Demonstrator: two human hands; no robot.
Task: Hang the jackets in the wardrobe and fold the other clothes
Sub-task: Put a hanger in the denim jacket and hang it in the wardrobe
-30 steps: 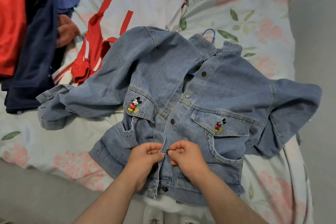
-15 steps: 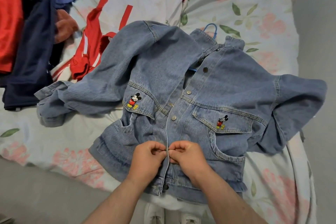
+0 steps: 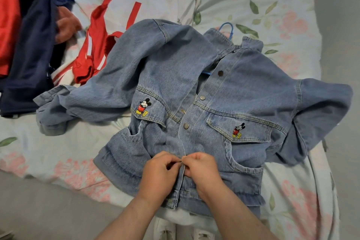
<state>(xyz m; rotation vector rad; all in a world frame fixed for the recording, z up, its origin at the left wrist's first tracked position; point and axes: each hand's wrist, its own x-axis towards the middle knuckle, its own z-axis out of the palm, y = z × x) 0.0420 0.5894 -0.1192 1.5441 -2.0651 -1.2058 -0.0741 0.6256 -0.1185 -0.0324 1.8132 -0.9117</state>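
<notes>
Both hands, left hand [image 3: 158, 173] and right hand [image 3: 202, 171], pinch the soft, limp denim jacket [image 3: 194, 115] at its front edges; the stiffer snap placket offers the surest grip.

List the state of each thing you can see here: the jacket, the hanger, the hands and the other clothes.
denim jacket: lying front up on the bed, on its hanger, gaping at the chest
blue hanger: inside the jacket, hook poking out at the collar
left hand: pinching the jacket's front edge
right hand: pinching the opposite front edge
red and white garment: crumpled, unfolded
navy garment: heaped, unfolded
</notes>
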